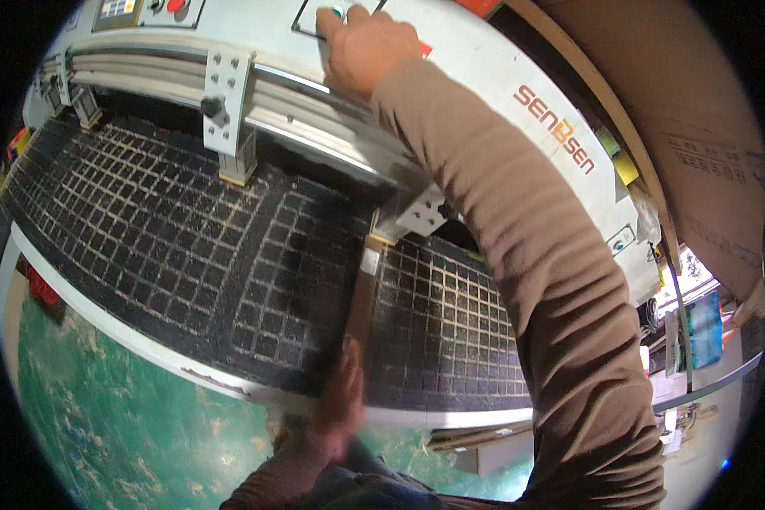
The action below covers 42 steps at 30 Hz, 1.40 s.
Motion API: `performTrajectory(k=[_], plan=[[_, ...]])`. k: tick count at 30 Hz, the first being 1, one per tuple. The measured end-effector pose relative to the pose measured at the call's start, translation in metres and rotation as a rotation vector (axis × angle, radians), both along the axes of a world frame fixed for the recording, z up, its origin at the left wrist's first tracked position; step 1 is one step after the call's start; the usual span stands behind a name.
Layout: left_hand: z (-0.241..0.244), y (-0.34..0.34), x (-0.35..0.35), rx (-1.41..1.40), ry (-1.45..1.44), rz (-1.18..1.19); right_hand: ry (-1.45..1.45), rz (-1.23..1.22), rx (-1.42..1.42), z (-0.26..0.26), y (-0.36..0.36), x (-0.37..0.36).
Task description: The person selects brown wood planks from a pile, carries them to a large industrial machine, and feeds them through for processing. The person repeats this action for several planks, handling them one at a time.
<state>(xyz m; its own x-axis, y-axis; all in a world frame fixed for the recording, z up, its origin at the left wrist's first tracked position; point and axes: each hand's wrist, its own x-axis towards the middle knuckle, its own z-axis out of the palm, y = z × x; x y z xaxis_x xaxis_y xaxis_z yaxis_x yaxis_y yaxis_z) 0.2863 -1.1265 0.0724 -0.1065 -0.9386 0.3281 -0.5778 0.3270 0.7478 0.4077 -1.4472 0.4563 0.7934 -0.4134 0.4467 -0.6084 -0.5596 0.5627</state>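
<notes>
My right hand [373, 48] reaches up to the machine's front panel, its fingers over a small control plate with a green push button [336, 13]. It holds nothing that I can see. Low on the bed, my left hand [344, 398] lies against the near end of a narrow brown board [359, 299]. Its fingers are straight and partly blurred, so their grip is unclear. The board runs away from me across the black gridded bed [280, 287], with a white label [370, 261] near its far end. That end meets the foot of a clamp block [398, 220].
More clamp brackets [226, 102] hang along the rail to the left. A red button [176, 6] and keypad [118, 7] sit at upper left. The bed's white front edge [229, 382] borders the green floor [134, 421]. Cardboard [695, 127] stands at right; boards [478, 440] lie below.
</notes>
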Motion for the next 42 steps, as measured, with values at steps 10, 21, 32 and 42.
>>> performTrajectory(k=[10, 21, 32, 42], plan=[[-0.011, 0.004, -0.004, 0.012, -0.023, -0.007, 0.066, 0.009, 0.103, 0.01, 0.009, -0.002], [-0.014, 0.002, -0.007, -0.036, -0.151, 0.035, 0.024, 0.005, 0.21, 0.012, 0.051, -0.032], [-0.009, -0.002, -0.013, 0.022, -0.284, -0.033, -0.351, 0.141, 0.957, -0.146, 0.264, -0.306], [-0.007, 0.016, -0.011, 0.074, -0.737, 0.056, -0.32, -0.843, 1.552, -0.325, 0.568, -0.57]])
